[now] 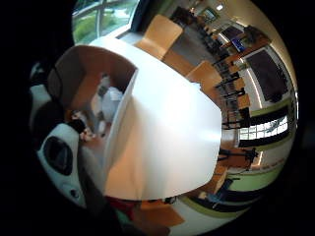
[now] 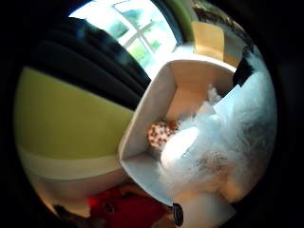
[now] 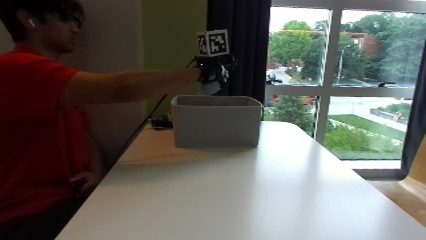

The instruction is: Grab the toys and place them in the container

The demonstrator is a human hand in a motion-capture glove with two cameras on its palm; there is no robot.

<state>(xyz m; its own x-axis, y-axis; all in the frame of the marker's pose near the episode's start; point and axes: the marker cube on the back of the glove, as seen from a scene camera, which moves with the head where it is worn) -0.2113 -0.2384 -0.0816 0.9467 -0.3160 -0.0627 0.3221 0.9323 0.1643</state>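
the gloved right hand (image 3: 212, 72) hangs directly above the open mouth of the white container (image 3: 216, 121), which stands on the white bench (image 3: 266, 190) near its far end, by the window. so the thing that matters for the coming move lies straight below the hand: the way to the container is down, not sideways. this is the only hand near it; the bare hand is not seen reaching anywhere

a fluffy white plush toy (image 2: 223, 137) fills much of the thumb side palm view and sits tight against the palm, over the container's opening. a pale bit of it seems to hang under the glove in the outside view. by this i judge the hand has hold of the toy, but the fingers themselves do not show plainly, so how far they are curled i cannot tell. the toy's long axis cannot be read either

counted: one container, one toy at the palm. inside the container there lie already a spotted toy (image 2: 159, 134) and some pale ones (image 1: 109, 101), at least two things, though their exact number is not clear. no toys are seen on the bench outside the container

the step in hand looks to be the drop into the container
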